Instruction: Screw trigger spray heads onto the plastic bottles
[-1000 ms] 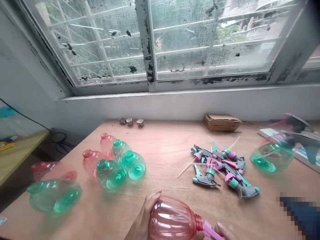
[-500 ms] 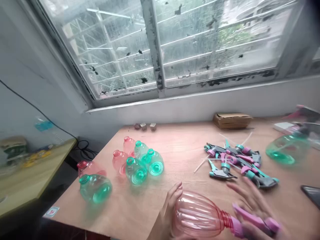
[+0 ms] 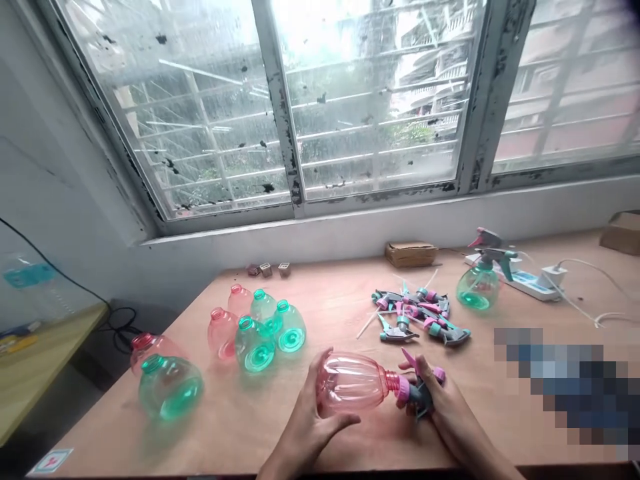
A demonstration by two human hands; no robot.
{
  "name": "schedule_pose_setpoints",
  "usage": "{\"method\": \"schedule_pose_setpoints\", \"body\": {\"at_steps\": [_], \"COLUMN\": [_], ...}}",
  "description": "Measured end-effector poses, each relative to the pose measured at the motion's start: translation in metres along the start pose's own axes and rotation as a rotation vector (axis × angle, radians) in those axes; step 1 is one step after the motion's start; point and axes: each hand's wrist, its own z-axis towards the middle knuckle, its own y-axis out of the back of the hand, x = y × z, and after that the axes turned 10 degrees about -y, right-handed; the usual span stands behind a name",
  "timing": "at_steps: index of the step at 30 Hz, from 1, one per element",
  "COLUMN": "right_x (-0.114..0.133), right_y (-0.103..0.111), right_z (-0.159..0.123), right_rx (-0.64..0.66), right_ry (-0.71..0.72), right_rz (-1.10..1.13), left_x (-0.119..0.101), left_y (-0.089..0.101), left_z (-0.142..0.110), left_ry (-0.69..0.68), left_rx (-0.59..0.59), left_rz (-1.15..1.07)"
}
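My left hand (image 3: 313, 407) is wrapped round the base of a clear pink bottle (image 3: 354, 381), which lies sideways above the near side of the table. At its neck sits a grey and pink trigger spray head (image 3: 419, 390), its pink collar against the red-pink threads; whether it is screwed on I cannot tell. My right hand (image 3: 443, 400) grips this spray head, fingers closed around its body. Beyond my hands lies a pile of loose spray heads (image 3: 415, 313) with thin tubes. To the left stand several open green bottles (image 3: 255, 347) and pink bottles (image 3: 223, 333).
A green bottle with its sprayer (image 3: 479, 287) stands at the back right, beside a white power strip (image 3: 533, 283) with cables. A small cardboard box (image 3: 411, 254) lies by the wall. More bottles (image 3: 170, 387) stand near the table's left edge. A blurred-out patch (image 3: 575, 387) covers the right.
The view has swung to the right. My right hand, blurred with spread fingers before, is now closed round the spray head at the bottle's neck. My left hand still holds the bottle.
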Motion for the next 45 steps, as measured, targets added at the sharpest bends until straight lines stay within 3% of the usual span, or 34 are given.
{"method": "schedule_pose_setpoints", "body": {"at_steps": [3, 6, 12, 17, 19, 21, 24, 27, 35, 42, 45], "right_x": [-0.004, -0.002, -0.002, -0.015, -0.017, -0.017, -0.012, -0.007, -0.003, -0.008, -0.011], "right_y": [-0.001, -0.001, -0.003, 0.000, 0.000, 0.000, -0.001, -0.001, 0.000, 0.004, 0.009], "right_z": [-0.003, -0.010, -0.017, -0.014, -0.013, -0.012, -0.013, -0.014, -0.017, -0.012, -0.007], "right_rx": [0.045, 0.079, -0.015, 0.042, 0.017, -0.024, -0.078, -0.094, -0.014, 0.035, 0.085], "right_ry": [0.031, 0.047, 0.090, 0.068, 0.107, 0.180, 0.210, 0.150, 0.106, 0.101, 0.034], "right_rz": [0.068, -0.029, -0.225, -0.237, -0.294, -0.358, -0.347, -0.286, -0.260, -0.187, -0.106], "left_x": [0.004, 0.005, 0.009, 0.011, 0.012, 0.014, 0.017, 0.016, 0.013, 0.038, 0.044], "left_y": [0.000, 0.001, 0.004, 0.000, -0.002, -0.005, -0.008, -0.008, -0.004, -0.007, -0.006], "left_z": [0.001, 0.000, -0.004, -0.008, -0.011, -0.013, -0.014, -0.014, -0.017, -0.014, -0.012], "left_ry": [-0.002, -0.011, -0.131, -0.041, 0.026, 0.083, 0.118, 0.047, 0.007, 0.042, 0.004], "left_rx": [-0.008, 0.008, 0.048, -0.019, -0.052, -0.095, -0.094, -0.049, 0.069, 0.048, 0.010], "left_rz": [0.004, 0.063, 0.114, -0.210, -0.427, -0.507, -0.483, -0.388, -0.169, -0.350, -0.297]}}
